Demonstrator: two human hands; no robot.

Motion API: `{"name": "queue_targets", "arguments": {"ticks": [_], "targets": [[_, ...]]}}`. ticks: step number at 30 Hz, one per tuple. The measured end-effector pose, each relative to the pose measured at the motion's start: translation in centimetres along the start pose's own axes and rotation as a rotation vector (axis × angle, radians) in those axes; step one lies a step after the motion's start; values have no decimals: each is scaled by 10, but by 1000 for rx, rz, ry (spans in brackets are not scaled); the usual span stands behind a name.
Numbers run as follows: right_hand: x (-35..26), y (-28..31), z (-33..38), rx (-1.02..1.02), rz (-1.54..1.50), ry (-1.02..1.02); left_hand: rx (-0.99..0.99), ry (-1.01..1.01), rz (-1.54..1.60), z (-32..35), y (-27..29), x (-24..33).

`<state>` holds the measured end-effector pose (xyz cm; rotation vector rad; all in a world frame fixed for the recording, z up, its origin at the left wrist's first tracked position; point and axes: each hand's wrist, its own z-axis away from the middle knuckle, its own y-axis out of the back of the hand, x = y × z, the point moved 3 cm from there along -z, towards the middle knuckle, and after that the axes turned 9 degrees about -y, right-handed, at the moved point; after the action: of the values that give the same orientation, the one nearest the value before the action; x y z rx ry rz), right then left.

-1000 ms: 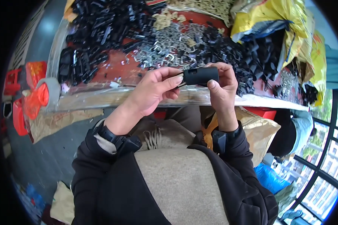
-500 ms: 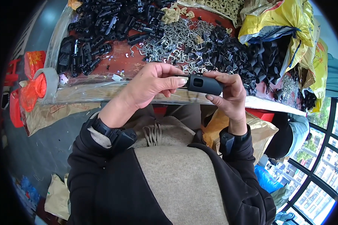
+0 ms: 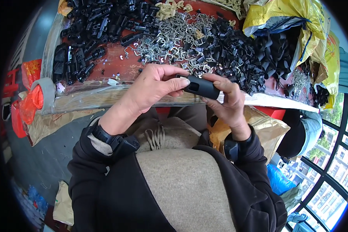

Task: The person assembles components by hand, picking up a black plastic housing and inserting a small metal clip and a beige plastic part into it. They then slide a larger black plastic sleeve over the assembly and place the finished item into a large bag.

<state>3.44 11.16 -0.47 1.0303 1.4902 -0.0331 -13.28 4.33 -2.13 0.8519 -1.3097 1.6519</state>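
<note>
In the head view, the left hand [image 3: 152,91] is pinching one end of a small black plastic housing [image 3: 200,87] between thumb and fingertips, while the right hand [image 3: 226,104] is gripping its other end, fingers curled around it. The housing is being held just above the near edge of the worktop [image 3: 116,63], over the person's lap. Behind it, a heap of bent metal wire clips [image 3: 170,38] is lying in the middle of the red worktop surface, with a pile of black plastic parts [image 3: 85,34] spreading to the left and another pile of smaller black pieces [image 3: 243,50] to the right. A yellow plastic bag [image 3: 286,19] is sitting at the far right corner, and a roll of tape [image 3: 44,91] is resting at the worktop's left end.
</note>
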Motion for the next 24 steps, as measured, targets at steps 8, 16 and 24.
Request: {"name": "queue_targets", "arguments": {"ticks": [8, 16, 24], "targets": [[8, -30, 16, 183, -119, -133, 16, 7, -43, -1, 5, 1], [-1, -34, 17, 207, -88, -183, -61, -182, -145, 6, 1, 1], [-27, -19, -16, -3, -180, -62, -158, -267, 78, 10, -10, 8]]}}
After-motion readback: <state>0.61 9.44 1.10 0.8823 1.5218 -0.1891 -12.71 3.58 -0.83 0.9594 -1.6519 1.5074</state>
